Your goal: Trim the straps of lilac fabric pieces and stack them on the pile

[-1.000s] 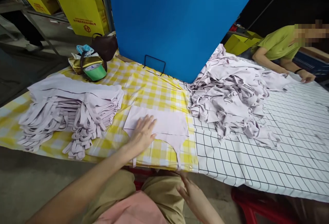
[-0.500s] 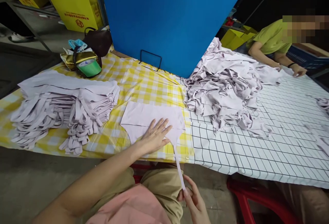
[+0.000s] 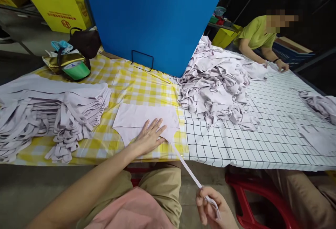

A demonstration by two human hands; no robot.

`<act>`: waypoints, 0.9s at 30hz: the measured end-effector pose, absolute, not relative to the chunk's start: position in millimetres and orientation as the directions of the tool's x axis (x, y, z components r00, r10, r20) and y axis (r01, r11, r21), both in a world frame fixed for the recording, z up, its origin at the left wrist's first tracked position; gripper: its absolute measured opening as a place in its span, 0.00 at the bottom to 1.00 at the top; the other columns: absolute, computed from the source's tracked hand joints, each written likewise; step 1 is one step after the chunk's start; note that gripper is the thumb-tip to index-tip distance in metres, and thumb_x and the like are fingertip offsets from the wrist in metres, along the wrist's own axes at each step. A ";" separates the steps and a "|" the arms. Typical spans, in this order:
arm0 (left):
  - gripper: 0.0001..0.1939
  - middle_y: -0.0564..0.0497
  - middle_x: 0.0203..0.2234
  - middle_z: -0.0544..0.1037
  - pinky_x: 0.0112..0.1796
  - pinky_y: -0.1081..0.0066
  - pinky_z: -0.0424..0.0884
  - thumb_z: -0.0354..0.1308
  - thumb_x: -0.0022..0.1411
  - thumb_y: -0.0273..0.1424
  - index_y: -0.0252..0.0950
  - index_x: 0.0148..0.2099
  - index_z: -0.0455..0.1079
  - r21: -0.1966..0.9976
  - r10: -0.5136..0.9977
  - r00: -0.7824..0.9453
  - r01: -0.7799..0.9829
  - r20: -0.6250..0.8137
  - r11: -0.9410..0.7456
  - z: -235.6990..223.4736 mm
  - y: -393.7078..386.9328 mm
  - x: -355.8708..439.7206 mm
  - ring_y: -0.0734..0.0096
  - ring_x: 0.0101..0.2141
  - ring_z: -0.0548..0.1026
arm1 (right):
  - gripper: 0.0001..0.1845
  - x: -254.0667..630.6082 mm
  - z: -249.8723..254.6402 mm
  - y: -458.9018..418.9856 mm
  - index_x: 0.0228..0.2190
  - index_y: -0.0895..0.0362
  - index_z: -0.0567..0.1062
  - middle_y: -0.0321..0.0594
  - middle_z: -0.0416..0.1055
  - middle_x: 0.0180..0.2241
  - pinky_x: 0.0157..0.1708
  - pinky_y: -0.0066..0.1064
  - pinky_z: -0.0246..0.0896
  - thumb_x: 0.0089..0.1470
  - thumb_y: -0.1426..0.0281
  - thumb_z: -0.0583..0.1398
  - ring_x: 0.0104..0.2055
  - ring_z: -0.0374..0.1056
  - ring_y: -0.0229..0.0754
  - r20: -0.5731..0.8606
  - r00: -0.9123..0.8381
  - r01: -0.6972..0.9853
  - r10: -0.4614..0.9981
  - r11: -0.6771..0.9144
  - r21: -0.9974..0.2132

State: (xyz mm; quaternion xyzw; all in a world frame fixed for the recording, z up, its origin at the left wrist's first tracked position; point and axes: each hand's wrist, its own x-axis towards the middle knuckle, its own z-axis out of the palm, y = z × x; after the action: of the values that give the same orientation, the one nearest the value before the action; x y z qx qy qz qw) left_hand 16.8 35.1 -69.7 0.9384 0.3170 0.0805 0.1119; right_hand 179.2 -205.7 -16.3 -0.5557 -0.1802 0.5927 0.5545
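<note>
A pale lilac garment (image 3: 145,115) with a long strap lies flat on the yellow checked cloth in front of me. My left hand (image 3: 149,138) rests flat on it, fingers spread. The strap (image 3: 187,167) runs taut from the garment's lower right corner, over the table edge. Its end is pinched in my right hand (image 3: 214,206), with a short tail hanging across the fingers. To the left stands a neat stack of matching garments (image 3: 76,96), their looped straps hanging at the front. A loose heap of the same fabric (image 3: 217,82) lies to the right.
A blue panel (image 3: 154,22) rises behind the table. A green tape roll (image 3: 77,70) and a dark bag (image 3: 85,42) sit at the back left. Across the white grid cloth (image 3: 210,145), a person in a green shirt (image 3: 258,34) handles fabric. A red stool (image 3: 254,194) stands at lower right.
My right hand has moved right, drawing the strap from nearly straight down to a slant. My left hand stays on the garment. The whole view has shifted, with things appearing further left.
</note>
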 end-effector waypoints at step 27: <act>0.10 0.55 0.31 0.79 0.58 0.59 0.51 0.46 0.64 0.30 0.37 0.37 0.68 0.828 0.563 0.805 0.176 0.190 -0.532 -12.5 -15.5 38.4 0.76 0.29 0.74 | 0.23 160.2 2.3 -114.8 0.23 0.56 0.69 0.32 0.60 0.16 0.22 0.24 0.50 0.58 0.54 0.47 0.21 0.53 0.36 -0.166 0.300 0.525 0.939 -0.308 -0.793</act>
State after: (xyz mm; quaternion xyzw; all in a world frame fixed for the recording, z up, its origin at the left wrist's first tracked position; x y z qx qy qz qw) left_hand 38.4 -15.5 -12.5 0.8460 0.2183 0.2237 0.4319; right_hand 160.2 -114.8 2.3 -0.7407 -0.4943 0.3249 0.3185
